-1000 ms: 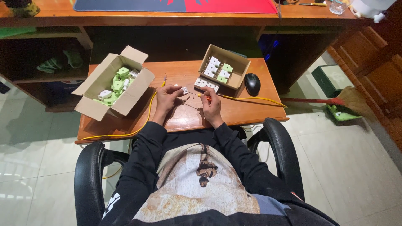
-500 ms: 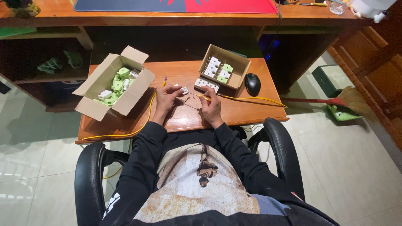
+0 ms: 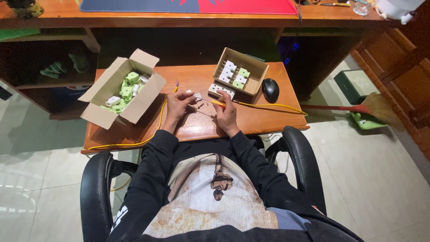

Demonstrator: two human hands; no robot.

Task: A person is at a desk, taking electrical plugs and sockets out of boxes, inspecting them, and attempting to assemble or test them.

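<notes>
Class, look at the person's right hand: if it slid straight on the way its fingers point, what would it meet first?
Probably the white block lying just beyond the right hand, in front of the small cardboard box; depth is hard to judge.

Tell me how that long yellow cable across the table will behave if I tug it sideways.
The yellow cable likely flexes rather than slides stiffly: it already lies in loose curves and droops off the wooden table edge. It looks thin and light, so it should drag easily. A tug may pull on the right hand, where it ends, and it passes close to the black mouse.
</notes>
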